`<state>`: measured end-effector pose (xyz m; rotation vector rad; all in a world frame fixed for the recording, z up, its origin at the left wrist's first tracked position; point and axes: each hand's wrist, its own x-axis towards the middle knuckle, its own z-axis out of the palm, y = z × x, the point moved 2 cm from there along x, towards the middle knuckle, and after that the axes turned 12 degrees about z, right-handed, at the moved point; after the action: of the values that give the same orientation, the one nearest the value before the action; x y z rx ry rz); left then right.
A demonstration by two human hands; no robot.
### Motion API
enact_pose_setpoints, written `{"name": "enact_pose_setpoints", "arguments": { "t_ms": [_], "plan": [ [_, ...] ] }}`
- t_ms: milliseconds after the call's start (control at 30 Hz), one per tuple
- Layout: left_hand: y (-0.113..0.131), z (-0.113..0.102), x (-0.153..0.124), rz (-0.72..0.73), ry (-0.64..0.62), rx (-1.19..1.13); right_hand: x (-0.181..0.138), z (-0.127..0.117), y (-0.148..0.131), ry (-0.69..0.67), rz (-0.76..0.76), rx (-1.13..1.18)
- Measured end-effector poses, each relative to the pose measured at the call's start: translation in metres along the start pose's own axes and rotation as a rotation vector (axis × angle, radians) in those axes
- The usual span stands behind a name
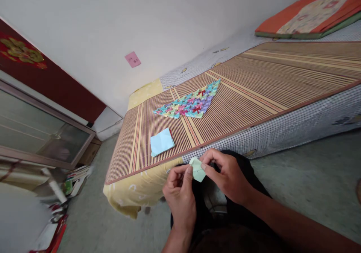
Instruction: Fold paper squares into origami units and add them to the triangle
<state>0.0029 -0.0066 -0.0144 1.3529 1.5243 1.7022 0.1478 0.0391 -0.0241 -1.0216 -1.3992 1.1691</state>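
A small pale green sheet of origami paper [199, 173], partly folded, is held up over my lap in front of the bed edge. My left hand [182, 189] pinches its left side between thumb and fingers. On the opposite side, my right hand [222, 172] grips the upper right edge with thumb and forefinger. Just beyond my hands, a stack of light blue square paper [162, 142] lies on the striped mat. Farther back rests a group of many folded paper pieces [191, 103] in blue, yellow, pink, red and purple, set in a triangle-like shape.
The striped mat [239, 91] covers a bed with a checked sheet and a yellow cloth [135, 191] hanging at its corner. A folded orange quilt [304, 17] lies at the far right. At left stand a glass-doored cabinet [56, 130] and clutter on the floor.
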Motion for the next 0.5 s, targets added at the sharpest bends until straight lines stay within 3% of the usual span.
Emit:
{"name": "enact_pose_setpoints", "arguments": {
  "t_ms": [167,367,433,500],
  "plan": [
    [0.003,0.003,0.006,-0.057,-0.078,-0.059,0.003,-0.003,-0.004,-0.022,-0.046,-0.114],
    [0.005,0.003,0.018,-0.194,-0.306,-0.098,0.008,-0.01,-0.002,-0.253,-0.007,-0.218],
    [0.005,0.003,0.019,-0.209,-0.359,-0.078,0.011,-0.014,-0.003,-0.288,0.018,-0.177],
    [0.003,0.002,0.019,-0.187,-0.329,-0.059,0.014,-0.018,-0.003,-0.282,0.069,-0.088]
  ]
}}
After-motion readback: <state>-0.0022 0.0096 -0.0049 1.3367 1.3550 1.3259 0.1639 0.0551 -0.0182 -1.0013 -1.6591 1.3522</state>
